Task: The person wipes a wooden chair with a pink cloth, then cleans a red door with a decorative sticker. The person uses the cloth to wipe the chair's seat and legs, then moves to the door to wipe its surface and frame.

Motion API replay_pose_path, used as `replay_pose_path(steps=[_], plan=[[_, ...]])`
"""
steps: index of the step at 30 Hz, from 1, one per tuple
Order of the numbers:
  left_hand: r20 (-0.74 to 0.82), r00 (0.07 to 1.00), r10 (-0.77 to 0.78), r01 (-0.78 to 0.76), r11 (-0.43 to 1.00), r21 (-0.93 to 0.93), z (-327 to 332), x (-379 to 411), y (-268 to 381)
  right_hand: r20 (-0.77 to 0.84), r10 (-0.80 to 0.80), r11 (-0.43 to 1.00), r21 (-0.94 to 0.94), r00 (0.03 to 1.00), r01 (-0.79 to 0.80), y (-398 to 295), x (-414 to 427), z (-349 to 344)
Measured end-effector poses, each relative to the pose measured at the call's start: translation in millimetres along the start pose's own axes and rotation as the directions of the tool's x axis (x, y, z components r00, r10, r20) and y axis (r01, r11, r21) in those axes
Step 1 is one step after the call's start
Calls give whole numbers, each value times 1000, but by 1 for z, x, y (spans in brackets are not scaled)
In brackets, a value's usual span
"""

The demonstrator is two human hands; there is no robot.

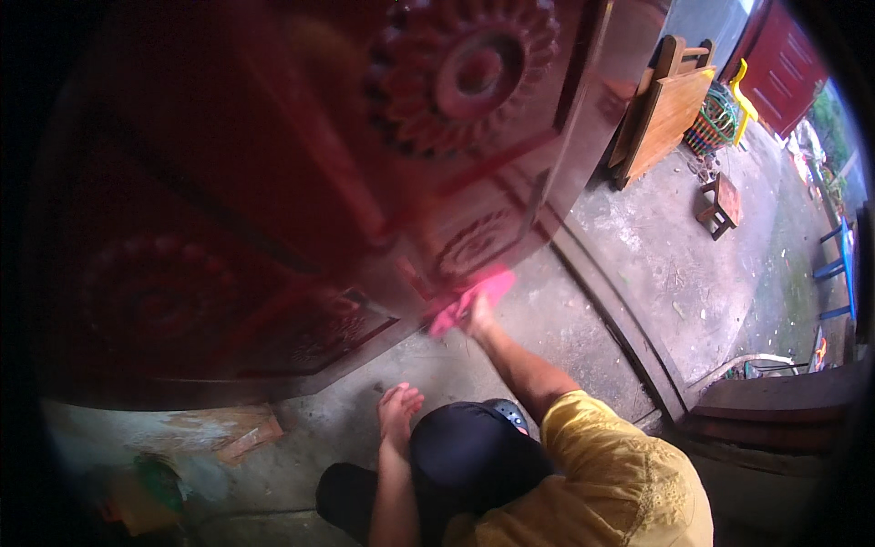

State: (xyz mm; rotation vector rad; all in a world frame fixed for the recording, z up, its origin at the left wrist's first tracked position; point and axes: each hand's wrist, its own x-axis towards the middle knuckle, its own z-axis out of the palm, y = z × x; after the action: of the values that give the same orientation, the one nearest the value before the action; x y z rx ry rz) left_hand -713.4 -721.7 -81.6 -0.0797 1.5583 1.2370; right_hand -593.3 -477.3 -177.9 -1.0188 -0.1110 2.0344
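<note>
A dark red wooden door [301,205] with carved rosettes stands before me and takes up much of the view. My right hand [480,318] is shut on a pink cloth [472,301], which lies against the door's lower edge below a small carved panel [478,241]. The cloth is slightly blurred. Beside my bent knee, my left hand [398,410] hangs in the air with nothing in it, its fingers loosely curled. It touches neither the door nor the cloth.
A raised threshold [622,321] crosses the concrete floor at the right. Beyond it are a folded wooden table [668,123], a woven basket [712,123], a low wooden stool [721,205] and a blue plastic seat [846,267]. A wooden board [253,434] lies at the lower left.
</note>
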Motion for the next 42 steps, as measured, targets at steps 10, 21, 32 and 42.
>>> replay_pose_path(steps=[10,21,32,42], plan=[[54,955,291,-295,949,114,41,-19,86,375,331,901,145,866,-408,-18,-132,134],[140,734,664,-668,744,-27,78,-114,170,685,-661,-41,-440,305,897,-111,-231,196],[69,877,475,-479,874,77,60,-86,121,489,-769,177,-454,411,873,-126,-155,108],[84,842,533,-536,844,11,69,-77,126,903,-379,-686,-125,-205,717,-36,-206,211]])
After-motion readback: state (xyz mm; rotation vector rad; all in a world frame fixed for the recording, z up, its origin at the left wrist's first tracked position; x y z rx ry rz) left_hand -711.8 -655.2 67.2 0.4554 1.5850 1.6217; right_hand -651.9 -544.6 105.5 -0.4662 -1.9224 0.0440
